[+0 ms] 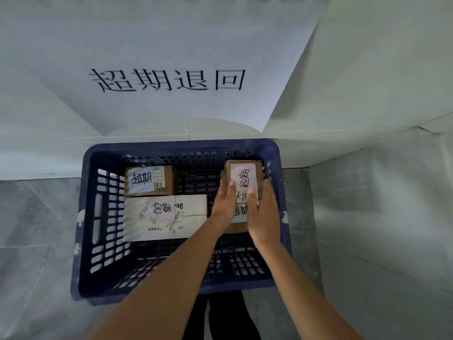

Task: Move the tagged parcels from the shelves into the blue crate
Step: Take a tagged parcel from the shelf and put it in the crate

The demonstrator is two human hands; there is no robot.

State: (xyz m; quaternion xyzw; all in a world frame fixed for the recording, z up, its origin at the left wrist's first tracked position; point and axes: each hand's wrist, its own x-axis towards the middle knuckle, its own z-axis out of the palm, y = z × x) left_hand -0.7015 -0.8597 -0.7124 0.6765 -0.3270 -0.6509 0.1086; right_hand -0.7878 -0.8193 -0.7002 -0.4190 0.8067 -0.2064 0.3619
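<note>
A blue plastic crate (279, 182) with slotted walls stands on the floor below me. In its right half, my left hand (224, 200) and my right hand (266, 212) hold a brown tagged parcel (242, 174) between them, thumbs on its white handwritten tag. A second tagged brown parcel (236, 228) seems to lie just under it, mostly hidden by my hands. In the crate's left half lie a brown parcel (169, 177) with a white tag and a barcode, and in front of it a long white parcel (191, 204) with a tag.
The crate sits against a white wall that carries a large paper sheet (166, 45) with black characters. Another white wall (380, 192) closes the right side. Grey floor tiles (36, 229) lie to the left. The crate's near half shows bare bottom.
</note>
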